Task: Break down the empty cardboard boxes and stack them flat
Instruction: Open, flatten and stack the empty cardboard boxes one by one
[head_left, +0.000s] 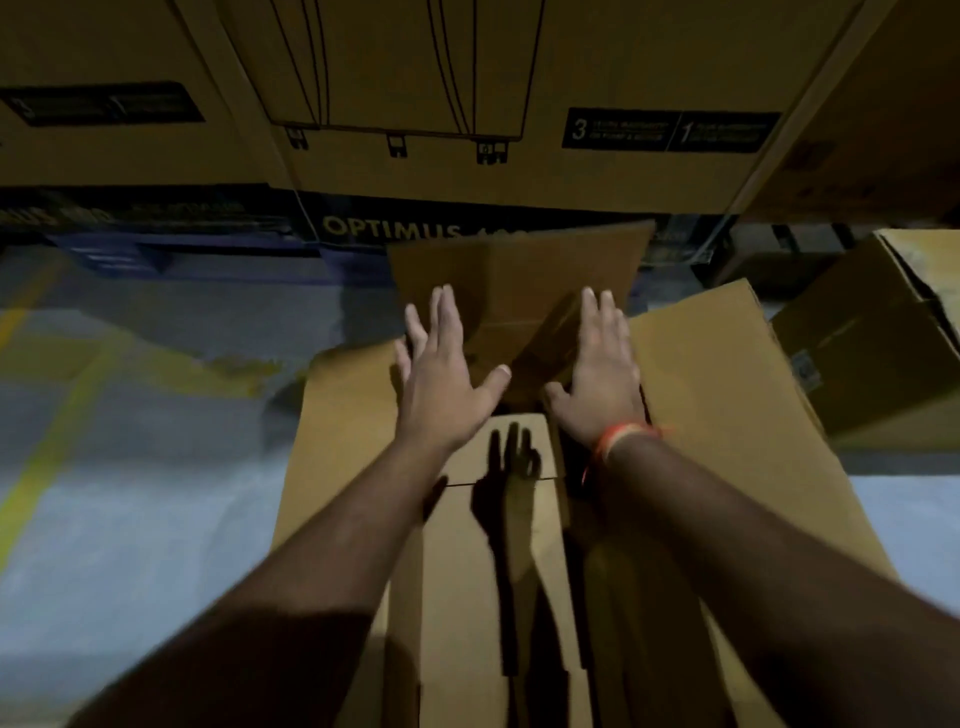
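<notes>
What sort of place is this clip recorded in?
Probably a warehouse or stockroom: tall printed cartons stand stacked along the back, the concrete floor carries yellow painted lines, and another loose cardboard box sits nearby.

Dim light falls over a grey concrete floor (156, 519), scuffed and marked with worn yellow painted lines (57, 441) off to the left of the grip. Beyond the grip, large printed cartons (467, 104) stand stacked like a wall, one bearing a line drawing and a dark label panel (670, 131). Below them runs a dark band lettered "OPTIMUS" (392, 228). Deep shadow lies along the base of the stack.
</notes>
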